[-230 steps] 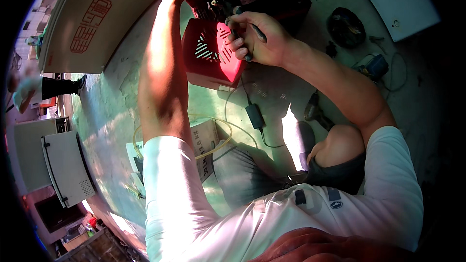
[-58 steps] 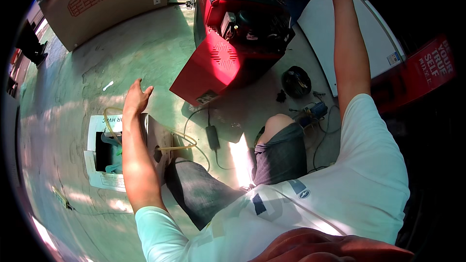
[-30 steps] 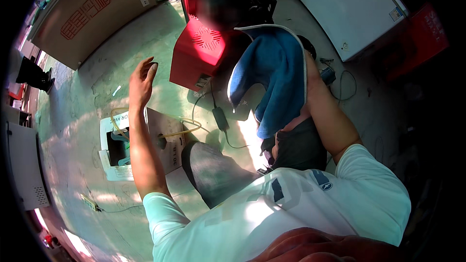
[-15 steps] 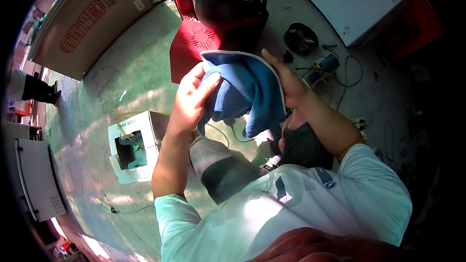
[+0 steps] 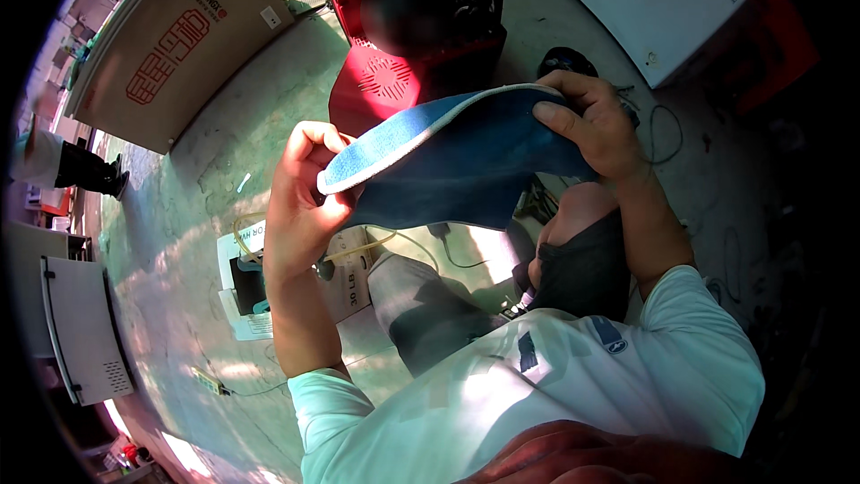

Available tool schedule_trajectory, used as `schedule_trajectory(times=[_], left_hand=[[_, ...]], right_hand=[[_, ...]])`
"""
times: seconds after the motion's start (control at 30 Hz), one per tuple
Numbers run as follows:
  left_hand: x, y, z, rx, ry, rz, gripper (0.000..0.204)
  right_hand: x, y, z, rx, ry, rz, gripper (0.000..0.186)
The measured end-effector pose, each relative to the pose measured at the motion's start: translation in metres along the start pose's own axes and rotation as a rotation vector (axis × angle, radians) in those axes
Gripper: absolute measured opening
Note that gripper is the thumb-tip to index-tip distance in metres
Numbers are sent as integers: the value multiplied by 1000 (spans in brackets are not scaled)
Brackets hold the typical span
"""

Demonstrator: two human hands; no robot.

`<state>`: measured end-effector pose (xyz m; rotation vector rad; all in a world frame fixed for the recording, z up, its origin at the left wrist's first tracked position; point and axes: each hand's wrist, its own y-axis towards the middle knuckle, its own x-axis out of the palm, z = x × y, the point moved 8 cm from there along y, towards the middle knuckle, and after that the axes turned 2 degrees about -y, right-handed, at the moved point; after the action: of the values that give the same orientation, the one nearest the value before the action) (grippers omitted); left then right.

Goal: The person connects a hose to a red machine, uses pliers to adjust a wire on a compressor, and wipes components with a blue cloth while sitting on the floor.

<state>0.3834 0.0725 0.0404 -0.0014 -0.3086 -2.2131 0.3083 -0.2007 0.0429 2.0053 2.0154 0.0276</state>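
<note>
A blue cloth (image 5: 448, 170) with a pale stitched edge is stretched between my two hands, in the air above my knees. My left hand (image 5: 305, 193) pinches its left end, thumb below and fingers curled at the edge. At the upper right corner my right hand (image 5: 596, 125) grips the cloth, its thumb lying on the near face. The hem bows upward between the hands, and the lower part hangs down in shade. Behind the cloth stands a red machine (image 5: 385, 81) with a round vent pattern, partly covered by it.
Left of my knees stands an open carton (image 5: 246, 327) with a yellow hose. A large brown carton (image 5: 179, 45) is at the far left, a white chest-like cabinet (image 5: 645, 9) at the far right. Cables lie on the floor. Another person's legs (image 5: 90, 170) show at the left edge.
The bunched cloth has been spread out wide. My left hand moved left and down, my right hand right and over to the cloth's upper corner, now gripping it.
</note>
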Motion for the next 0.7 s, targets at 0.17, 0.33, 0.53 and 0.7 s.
schedule_trajectory(times=[0.17,0.33,0.53,0.7], left_hand=[[21,0,-12,-93,153,-184,13],[-6,-3,45,274,282,61,26],[-38,43,62,243,758,-13,26],[-137,195,95,68,882,85,37]], right_hand=[[-10,8,-43,-83,-250,-166,24],[-20,12,-34,74,-600,-626,34],[-70,67,-14,46,-530,-479,29],[-127,245,-72,-123,-792,-180,38]])
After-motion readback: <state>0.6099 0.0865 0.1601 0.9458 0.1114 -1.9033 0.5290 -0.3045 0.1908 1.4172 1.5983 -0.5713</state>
